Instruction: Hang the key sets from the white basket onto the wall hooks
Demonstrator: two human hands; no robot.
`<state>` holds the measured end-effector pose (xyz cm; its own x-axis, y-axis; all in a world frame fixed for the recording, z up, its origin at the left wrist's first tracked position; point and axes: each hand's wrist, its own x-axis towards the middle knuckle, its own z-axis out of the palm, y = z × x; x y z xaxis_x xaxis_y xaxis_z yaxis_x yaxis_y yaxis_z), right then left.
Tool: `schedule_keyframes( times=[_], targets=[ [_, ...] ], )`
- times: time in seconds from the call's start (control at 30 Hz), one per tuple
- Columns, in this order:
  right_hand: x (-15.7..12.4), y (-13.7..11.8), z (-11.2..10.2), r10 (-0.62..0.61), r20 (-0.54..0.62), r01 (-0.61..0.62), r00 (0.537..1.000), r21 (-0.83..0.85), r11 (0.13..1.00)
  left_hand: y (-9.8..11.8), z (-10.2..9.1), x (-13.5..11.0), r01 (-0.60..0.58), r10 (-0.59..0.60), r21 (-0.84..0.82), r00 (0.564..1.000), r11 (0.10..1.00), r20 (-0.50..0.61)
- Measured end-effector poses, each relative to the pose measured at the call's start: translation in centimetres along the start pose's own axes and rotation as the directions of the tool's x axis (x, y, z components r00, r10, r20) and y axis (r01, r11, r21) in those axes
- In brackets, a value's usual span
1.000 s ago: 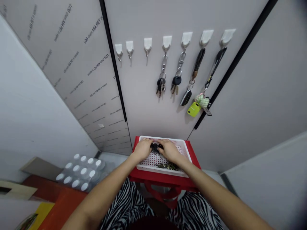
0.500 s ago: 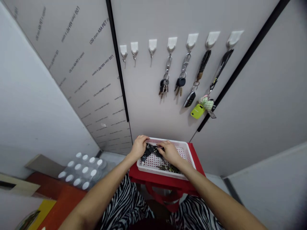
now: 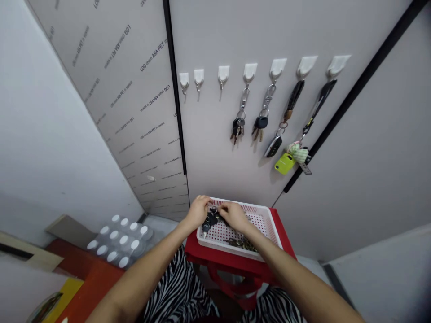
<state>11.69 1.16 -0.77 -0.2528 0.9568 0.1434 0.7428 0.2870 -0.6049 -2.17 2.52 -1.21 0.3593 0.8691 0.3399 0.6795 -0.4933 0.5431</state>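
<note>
A: Entry one, the grip?

B: Right hand (image 3: 234, 216): thumb and fingers drawn together at the right end of a dark key bunch (image 3: 211, 219); what lies between the fingertips is hidden, so I can't tell whether they are clamped on it. Left hand (image 3: 198, 211): fingers bent over the far left corner, at the bunch's left side; clamped or merely resting, I can't tell either.

A: Corner of what?

B: White basket (image 3: 218, 246), rectangular, perforated. The dark bunch lies inside it, along the left edge, reaching toward the far edge.

A: Other contents?

B: Brass-toned keys (image 3: 239, 242), at the near edge, right of its middle, partly covered by the right forearm.

A: Support?

B: Red base (image 3: 285, 237), showing beyond the basket's right and near edges.

A: Beyond that?

B: Grey panel (image 3: 215, 152) with seven white hooks (image 3: 250, 71) in a row. From the fourth rightward: two bunches with dark key heads (image 3: 261, 122); black car fob (image 3: 273, 146) on a braided strap; dark lanyard (image 3: 321, 101) with a lime-green tag (image 3: 284, 163) and a checked bow (image 3: 299, 153).

A: Floor, left?

B: Bottles (image 3: 124, 239), twelve, white-capped, well apart from the basket.
</note>
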Motion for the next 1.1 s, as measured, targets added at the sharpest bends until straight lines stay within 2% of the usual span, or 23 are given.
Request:
schedule_keyframes(
  times=[0.07, 0.13, 0.27, 0.33, 0.4, 0.53, 0.67, 0.77, 0.9, 1.0, 1.1],
  targets=[
    [-0.3, 0.4, -1.2, 0.077, 0.03, -0.082, 0.997, 0.223, 0.971, 0.3, -0.1, 0.0, -0.018, 0.018, -0.003, 0.999, 1.0, 0.035],
    [-0.7, 0.4, -2.2, 0.142, 0.062, -0.155, 0.988, 0.4, 0.904, 0.9, -0.1, 0.1, -0.016, 0.02, -0.06, 0.998, 0.998, 0.06],
    [-1.4, 0.0, -3.5, 0.176, 0.095, -0.199, 0.98, 0.56, 0.804, 2.6, 0.3, 0.4, 0.024, 0.022, -0.335, 0.991, 0.942, 0.131],
    [-1.5, -0.2, -3.9, 0.183, 0.097, -0.205, 0.978, 0.576, 0.792, 3.2, 0.6, 0.6, 0.075, 0.022, -0.489, 0.982, 0.869, 0.19],
    [-1.4, -0.3, -4.3, 0.182, 0.06, -0.185, 0.981, 0.547, 0.817, 3.4, 0.8, 0.8, 0.15, -0.019, -0.579, 0.974, 0.801, 0.227],
    [-1.1, -0.7, -5.4, 0.12, -0.001, -0.106, 0.993, 0.463, 0.88, 3.3, 0.2, 1.5, 0.238, -0.13, -0.566, 0.966, 0.789, 0.226],
    [-0.4, -1.2, -6.6, 0.061, -0.013, -0.05, 0.998, 0.423, 0.905, 3.7, -1.5, 2.3, 0.24, -0.168, -0.589, 0.97, 0.772, 0.175],
    [0.3, -1.6, -7.1, 0.047, -0.038, -0.026, 0.998, 0.434, 0.9, 4.3, -2.5, 2.9, 0.248, -0.175, -0.691, 0.969, 0.679, 0.175],
    [1.1, -2.3, -7.5, 0.042, -0.037, -0.018, 0.998, 0.494, 0.869, 4.6, -2.9, 3.3, 0.262, -0.18, -0.784, 0.965, 0.563, 0.193],
    [1.4, -2.8, -8.0, 0.031, -0.042, -0.007, 0.999, 0.474, 0.88, 4.7, -3.1, 3.5, 0.281, -0.188, -0.791, 0.959, 0.543, 0.211],
    [1.8, -3.6, -8.9, 0.005, -0.057, 0.02, 0.998, 0.428, 0.903, 4.9, -3.8, 3.9, 0.24, -0.203, -0.803, 0.967, 0.546, 0.151]
  ],
)
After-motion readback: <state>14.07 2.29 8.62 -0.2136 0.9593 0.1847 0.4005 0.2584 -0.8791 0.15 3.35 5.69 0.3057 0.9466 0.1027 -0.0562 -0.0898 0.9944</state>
